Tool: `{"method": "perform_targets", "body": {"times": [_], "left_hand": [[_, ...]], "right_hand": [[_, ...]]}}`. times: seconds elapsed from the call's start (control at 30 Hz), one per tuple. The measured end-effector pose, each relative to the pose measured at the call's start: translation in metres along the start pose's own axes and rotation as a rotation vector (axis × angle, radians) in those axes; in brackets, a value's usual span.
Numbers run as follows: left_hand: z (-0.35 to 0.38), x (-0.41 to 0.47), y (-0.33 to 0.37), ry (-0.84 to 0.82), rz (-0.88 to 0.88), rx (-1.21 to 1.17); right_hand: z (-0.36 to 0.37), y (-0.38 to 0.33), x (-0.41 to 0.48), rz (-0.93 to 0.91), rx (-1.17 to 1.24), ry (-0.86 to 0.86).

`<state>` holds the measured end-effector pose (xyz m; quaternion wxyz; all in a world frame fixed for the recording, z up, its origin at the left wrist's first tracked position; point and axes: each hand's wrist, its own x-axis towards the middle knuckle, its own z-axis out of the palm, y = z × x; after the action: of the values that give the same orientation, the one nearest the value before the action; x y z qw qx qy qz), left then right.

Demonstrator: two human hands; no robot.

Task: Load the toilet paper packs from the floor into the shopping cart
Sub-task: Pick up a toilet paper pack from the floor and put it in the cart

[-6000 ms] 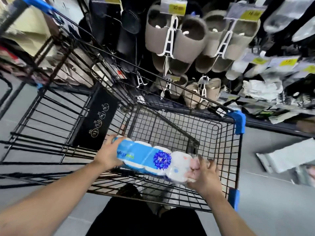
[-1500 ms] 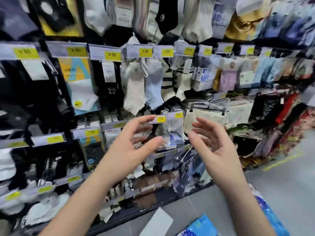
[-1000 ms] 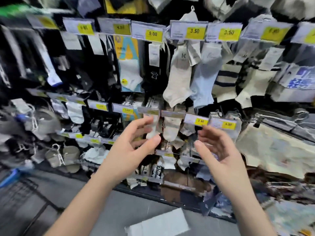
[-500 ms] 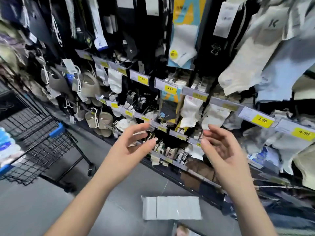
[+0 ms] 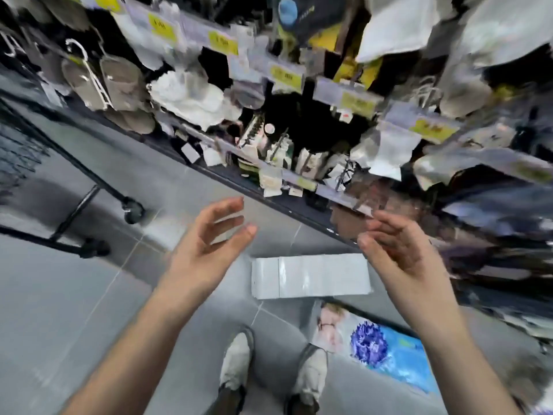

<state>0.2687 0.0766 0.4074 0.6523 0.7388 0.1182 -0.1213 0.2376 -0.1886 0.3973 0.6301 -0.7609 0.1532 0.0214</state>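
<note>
Grey floor (image 5: pixel 74 295) tiles fill the lower left of the head view. A white pack (image 5: pixel 311 275) lies flat on them at mid-frame, between the two raised hands and just below the rack's bottom rail. A blue pack (image 5: pixel 386 351) with a purple flower lies at lower right, beside the right shoe (image 5: pixel 311 369); the right forearm crosses its far end.

The left hand (image 5: pixel 206 250) and right hand (image 5: pixel 401 259) hover above the floor with palms facing each other. Their fingers are loosely spread and released, grasping nothing and touching neither pack.

At the left edge the cart (image 5: pixel 131 208) shows only dark legs, two wheels and a corner of mesh; the rest is cut off. The rack (image 5: pixel 269 195) slants across the top, hung with socks, slippers and yellow tags (image 5: pixel 223 41). All of it is blurred and the print is unreadable. The left shoe (image 5: pixel 236 360) stands at bottom centre.
</note>
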Motion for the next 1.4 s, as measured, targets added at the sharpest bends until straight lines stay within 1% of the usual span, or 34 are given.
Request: {"method": "perform_targets", "body": {"times": [0.1, 0.17, 0.33, 0.4, 0.53, 0.7, 0.83, 1.03, 1.1, 1.17, 1.23, 1.3, 1.4], "left_hand": [[0.022, 0.022, -0.081, -0.017, -0.077, 0.007], [0.030, 0.031, -0.120, 0.004, -0.116, 0.010], [0.052, 0.054, -0.241, -0.012, -0.245, 0.048], [0.056, 0.059, -0.280, -0.010, -0.283, 0.083], [0.061, 0.071, -0.343, 0.005, -0.353, 0.123], [0.069, 0.086, -0.398, -0.008, -0.404, 0.165], [0.076, 0.100, -0.430, 0.004, -0.424, 0.209], [0.088, 0.115, -0.465, 0.024, -0.436, 0.220], [0.089, 0.119, -0.476, 0.036, -0.447, 0.225], [0.088, 0.122, -0.488, 0.059, -0.464, 0.225], [0.087, 0.125, -0.500, 0.086, -0.472, 0.245], [0.086, 0.127, -0.512, 0.120, -0.491, 0.302], [0.082, 0.132, -0.528, 0.129, -0.528, 0.358]], "right_hand": [[0.014, 0.085, 0.017, 0.075, -0.027, 0.018], [0.018, 0.127, 0.025, 0.112, -0.045, 0.044], [0.027, 0.252, 0.039, 0.237, -0.087, 0.101], [0.027, 0.293, 0.043, 0.277, -0.113, 0.122], [0.019, 0.358, 0.051, 0.339, -0.180, 0.108], [0.011, 0.417, 0.065, 0.383, -0.277, 0.108], [0.004, 0.450, 0.076, 0.411, -0.366, 0.097], [-0.014, 0.501, 0.094, 0.476, -0.502, 0.173], [-0.022, 0.514, 0.101, 0.486, -0.566, 0.181], [-0.027, 0.526, 0.107, 0.533, -0.600, 0.184], [-0.029, 0.537, 0.112, 0.635, -0.575, 0.191], [-0.028, 0.545, 0.115, 0.724, -0.486, 0.204], [-0.031, 0.569, 0.118, 0.741, -0.426, 0.208]]}}
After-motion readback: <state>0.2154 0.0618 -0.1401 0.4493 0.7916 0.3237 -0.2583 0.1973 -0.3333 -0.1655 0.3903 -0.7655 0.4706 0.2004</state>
